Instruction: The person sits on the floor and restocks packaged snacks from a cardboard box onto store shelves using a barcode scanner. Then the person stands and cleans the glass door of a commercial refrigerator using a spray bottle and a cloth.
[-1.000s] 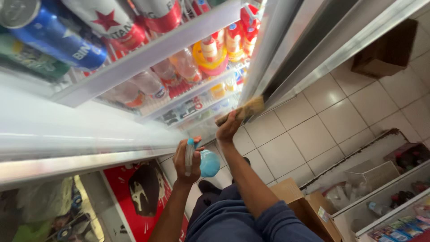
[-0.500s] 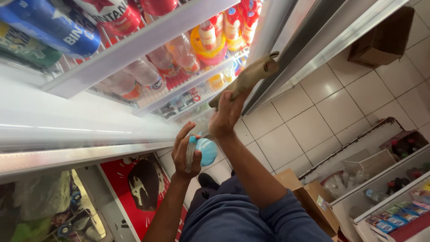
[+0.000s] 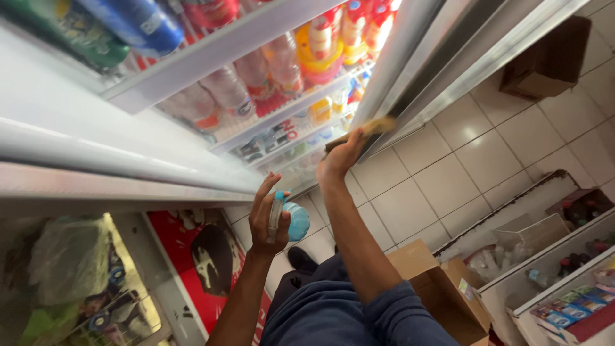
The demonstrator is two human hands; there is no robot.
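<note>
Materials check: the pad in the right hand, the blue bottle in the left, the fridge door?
Pad: looks like tan sponge or cloth, matte and blurred. Blue bottle: likely plastic, glossy, translucent. Fridge door: clear glass, drinks visible through it; pale glossy frame, metal or plastic, can't tell. Right hand presses the pad there; left hand grips the bottle.

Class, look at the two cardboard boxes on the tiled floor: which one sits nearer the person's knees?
The open tan box beside the person's legs; the darker brown box sits farther off by the fridge frame.

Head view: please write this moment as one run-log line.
left hand: holds blue spray bottle | right hand: presses tan cloth on cooler door frame | behind glass: drink bottles
</note>
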